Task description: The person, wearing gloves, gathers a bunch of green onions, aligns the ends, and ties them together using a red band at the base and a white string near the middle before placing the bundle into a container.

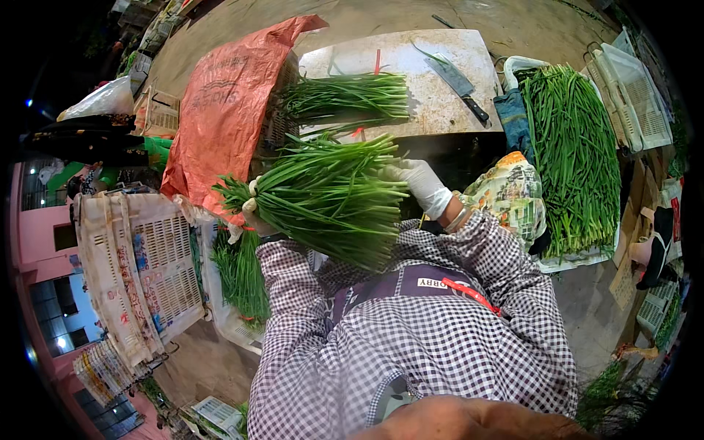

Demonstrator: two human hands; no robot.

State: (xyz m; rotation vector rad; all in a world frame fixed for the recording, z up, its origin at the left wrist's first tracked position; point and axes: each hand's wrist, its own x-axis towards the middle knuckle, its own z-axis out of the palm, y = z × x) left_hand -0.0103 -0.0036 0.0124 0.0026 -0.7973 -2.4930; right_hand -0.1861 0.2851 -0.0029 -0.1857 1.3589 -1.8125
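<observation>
A large bunch of garlic chives [330,198] is held up in front of my body, its leaves fanning to the right. My left hand [253,208], in a white glove, is closed around the bunch near its narrow left end; the leaves cover part of the hand. At the right end of the leaves, my white-gloved right hand [424,186] has bent fingers against the leaf ends, the fingertips partly hidden. Just beyond, another bunch of chives [348,97] lies on a worn white board [447,95]. A cleaver [459,84] rests on that board.
An orange-red woven sack [227,103] drapes the left end of the work surface. On the right stands a white crate [517,64] heaped with chives [572,158]. Stacked pale crates [139,271] rise at left, beside a lower crate [238,334] of chives. A patterned bag [510,192] sits by my right arm.
</observation>
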